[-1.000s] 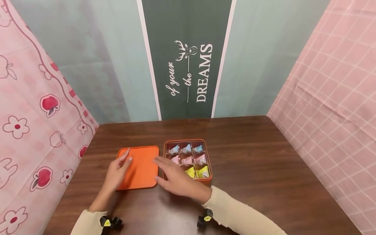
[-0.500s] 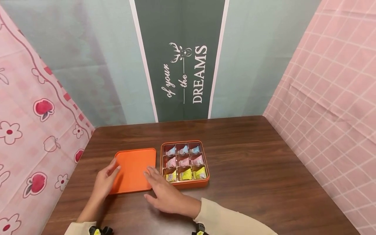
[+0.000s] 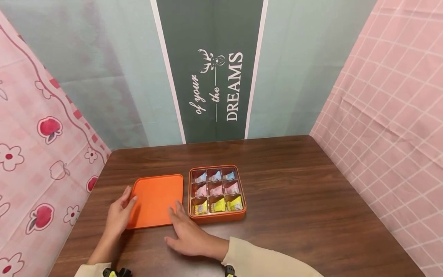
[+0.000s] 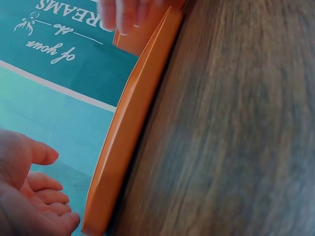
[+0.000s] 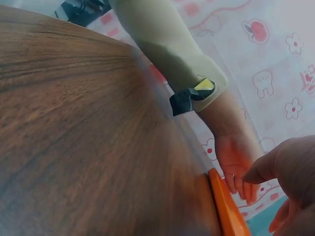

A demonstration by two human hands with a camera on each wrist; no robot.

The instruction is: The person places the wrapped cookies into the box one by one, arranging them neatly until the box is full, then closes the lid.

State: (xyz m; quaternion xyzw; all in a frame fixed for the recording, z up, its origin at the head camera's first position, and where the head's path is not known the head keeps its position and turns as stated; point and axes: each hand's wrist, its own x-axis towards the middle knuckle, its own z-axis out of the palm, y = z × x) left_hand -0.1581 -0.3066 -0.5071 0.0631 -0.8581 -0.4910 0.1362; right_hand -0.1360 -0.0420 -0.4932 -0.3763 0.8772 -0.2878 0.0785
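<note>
A flat orange lid (image 3: 157,196) lies on the table, its raised edge (image 4: 128,118) showing in the left wrist view. At its left side is my left hand (image 3: 117,213), with fingers loosely bent and the thumb near the rim; contact cannot be made out. My right hand (image 3: 192,236) hovers by the lid's front right corner, fingers extended and thumb spread. Right of the lid stands an open orange box (image 3: 219,219) with a divided tray. Its compartments hold wrapped sweets: blue ones (image 3: 215,176) at the back, pink ones (image 3: 216,189) in the middle, yellow ones (image 3: 218,205) in front.
The brown wooden table (image 3: 294,211) extends right of the box and in front of it. Hanging cloths border it: a green one with lettering (image 3: 216,88) behind, pink patterned ones (image 3: 387,134) at the sides. Each wrist wears a small black camera (image 5: 192,96).
Both hands have moved left and toward the front edge, the right hand clearing the box's front left compartment. The head view has shifted slightly; lid and box seem to stay in place.
</note>
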